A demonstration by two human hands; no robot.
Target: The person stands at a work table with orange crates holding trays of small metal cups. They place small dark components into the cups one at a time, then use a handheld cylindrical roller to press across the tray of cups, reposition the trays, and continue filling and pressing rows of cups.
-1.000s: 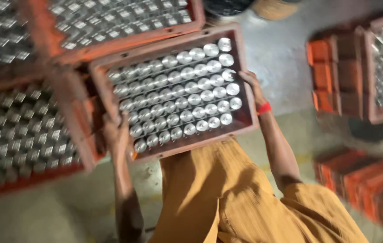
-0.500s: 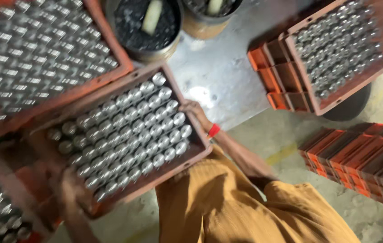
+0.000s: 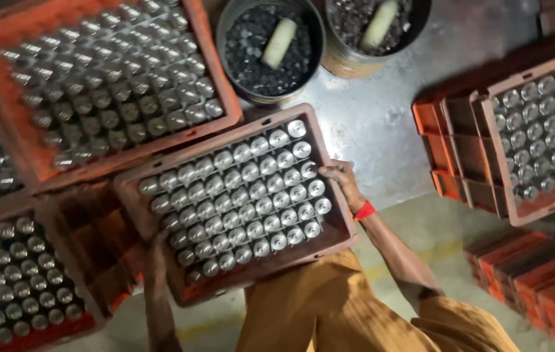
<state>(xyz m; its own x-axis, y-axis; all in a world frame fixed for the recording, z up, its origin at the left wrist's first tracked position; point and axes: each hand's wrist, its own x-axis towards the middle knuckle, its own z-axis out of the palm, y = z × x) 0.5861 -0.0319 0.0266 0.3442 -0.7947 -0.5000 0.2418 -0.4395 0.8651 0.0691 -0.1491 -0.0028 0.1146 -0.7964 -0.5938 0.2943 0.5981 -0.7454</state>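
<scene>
I hold a reddish-brown plastic crate (image 3: 330,140) filled with rows of shiny metal cylinders (image 3: 245,195), tilted in front of my body. My right hand (image 3: 343,182) grips its right rim; a red band sits on that wrist. On the crate's lower left edge my left hand (image 3: 157,251) is closed, partly in shadow. The crate hangs over the gap between the stacked crates at the left.
An orange crate of cylinders (image 3: 101,85) lies at upper left, another (image 3: 16,274) at lower left. Two round metal drums (image 3: 271,49) (image 3: 372,29) with dark small parts stand behind. At the right stand a filled crate (image 3: 538,130) and stacked empty orange crates (image 3: 538,280).
The view has swung; the crate in my hands has shifted down and left in view, and the two drums have come fully into sight at the top.
</scene>
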